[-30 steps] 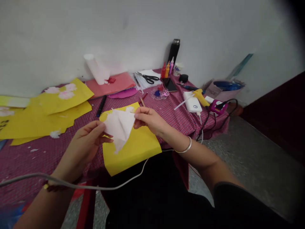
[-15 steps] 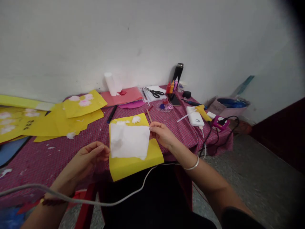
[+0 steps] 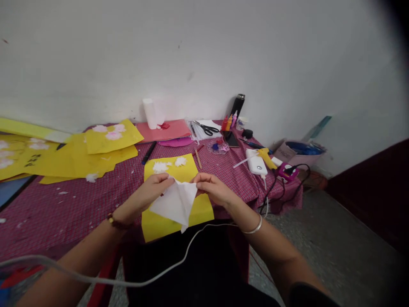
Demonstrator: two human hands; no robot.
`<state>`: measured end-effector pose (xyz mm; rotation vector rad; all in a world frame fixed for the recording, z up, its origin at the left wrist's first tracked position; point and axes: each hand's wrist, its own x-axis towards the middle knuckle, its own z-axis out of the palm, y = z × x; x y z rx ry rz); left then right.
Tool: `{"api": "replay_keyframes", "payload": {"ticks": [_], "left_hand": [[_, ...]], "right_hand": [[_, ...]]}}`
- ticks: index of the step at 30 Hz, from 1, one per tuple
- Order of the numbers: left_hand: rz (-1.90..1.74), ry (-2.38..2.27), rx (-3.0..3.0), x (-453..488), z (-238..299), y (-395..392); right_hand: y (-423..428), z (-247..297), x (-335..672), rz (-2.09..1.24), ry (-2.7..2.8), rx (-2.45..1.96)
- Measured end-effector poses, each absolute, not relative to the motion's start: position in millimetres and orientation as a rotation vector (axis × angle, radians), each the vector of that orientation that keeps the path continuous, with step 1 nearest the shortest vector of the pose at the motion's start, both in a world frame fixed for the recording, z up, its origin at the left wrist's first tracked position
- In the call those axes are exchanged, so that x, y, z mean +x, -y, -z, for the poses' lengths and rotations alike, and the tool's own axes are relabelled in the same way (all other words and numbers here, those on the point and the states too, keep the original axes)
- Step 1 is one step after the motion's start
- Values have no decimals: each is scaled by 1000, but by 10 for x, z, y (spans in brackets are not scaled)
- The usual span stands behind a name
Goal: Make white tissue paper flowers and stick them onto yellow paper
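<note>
A thin white tissue (image 3: 174,202) hangs between my two hands, creased down its middle and drooping to a point. My left hand (image 3: 156,187) pinches its upper left edge. At the upper right corner, my right hand (image 3: 212,186) grips it between thumb and fingers. Underneath lies a yellow paper sheet (image 3: 156,228), partly covered by the tissue. Two fluffy white tufts, the larger a torn tissue clump (image 3: 160,166), rest on the sheet's upper part.
Yellow sheets with pink-white blossoms (image 3: 113,135) lie at the left. Behind are a white paper roll (image 3: 150,113), scissors (image 3: 207,128), a phone (image 3: 230,139) and paint bottles (image 3: 229,123). A glue gun (image 3: 266,157) and power bank (image 3: 255,162) sit right. A white cable (image 3: 191,247) crosses in front.
My left hand has come in from the left and taken hold of the tissue. The tissue, flat before, is now lifted and creased between both hands. The view has shifted slightly.
</note>
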<state>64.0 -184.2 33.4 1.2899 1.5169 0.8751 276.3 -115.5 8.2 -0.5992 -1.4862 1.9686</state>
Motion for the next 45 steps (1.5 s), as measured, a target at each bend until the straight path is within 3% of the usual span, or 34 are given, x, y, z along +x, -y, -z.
{"api": "replay_keyframes", "payload": {"ticks": [4,7,13,20,28,36,41,45], "left_hand": [[-791,-1583,1689,816,-568,1935],[-680,-1607,1982,936,-651,1975],[-547,-1602,2046,968,-644,2021],[-562,-1717,1821,868,-591,2142],[-543,-1569,2061,1012,-634,2185],[-1040,-1712,1594,757,-442,2461],[-1079,-1452,1305,845,-378,2333],[-998,-1623,1475,940,-515,2105]], "right_hand": [[1195,-253,2886,-1792,1708,-598],[1296,-380,2885,-1481,2086,-634],[1372,-325,2857,-1087,2323,-714],[1287,-70,2910,-1217,2155,-790],[1333,-170,2738,-1266,2105,-737],[1310,-117,2782,-1603,1356,-695],[1354,-171,2749,-1599,1430,-652],[1364,-157,2718,-1543,1585,-647]]}}
